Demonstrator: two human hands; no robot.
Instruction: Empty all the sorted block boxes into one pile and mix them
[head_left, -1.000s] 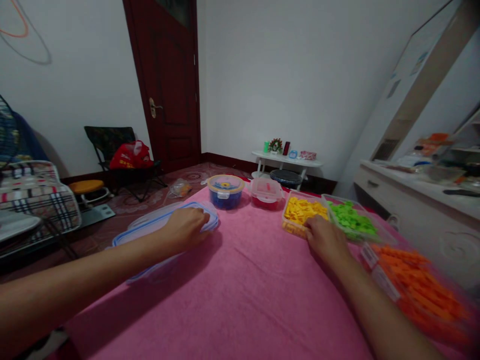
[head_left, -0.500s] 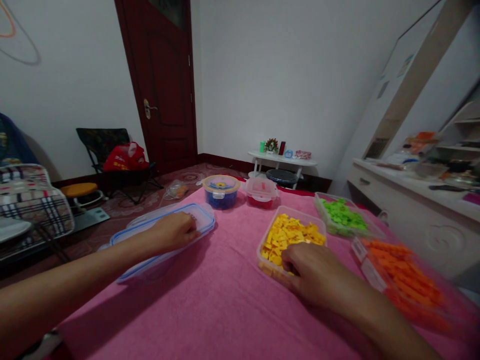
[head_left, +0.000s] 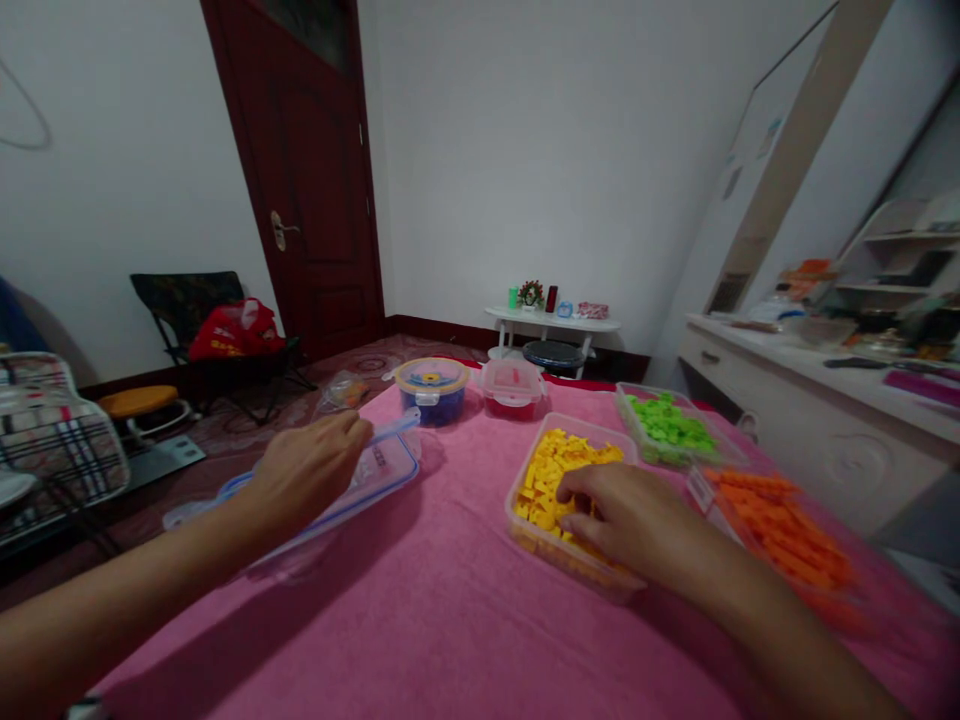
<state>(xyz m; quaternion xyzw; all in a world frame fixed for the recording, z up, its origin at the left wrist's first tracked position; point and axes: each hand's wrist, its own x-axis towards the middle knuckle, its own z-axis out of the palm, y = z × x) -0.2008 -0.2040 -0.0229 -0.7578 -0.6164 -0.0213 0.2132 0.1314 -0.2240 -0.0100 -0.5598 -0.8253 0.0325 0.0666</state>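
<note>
My left hand [head_left: 307, 468] pinches the far edge of a clear lid with a blue rim [head_left: 375, 470] and tilts it up off the stack of lids at the left edge of the pink table [head_left: 450, 620]. My right hand [head_left: 622, 520] lies over the near end of a clear box of yellow pieces [head_left: 551, 470], its fingers curled down among the pieces. What the fingers hold is hidden.
A box of green pieces [head_left: 667, 428] and a box of orange pieces [head_left: 780, 515] sit to the right. A round blue tub [head_left: 431, 388] and a small red-filled tub [head_left: 512, 385] stand at the far edge. A white cabinet [head_left: 817, 420] runs along the right.
My right hand pulled the yellow box toward me and now reaches into it. My left hand went from resting flat on the lids to lifting the top lid's far edge.
</note>
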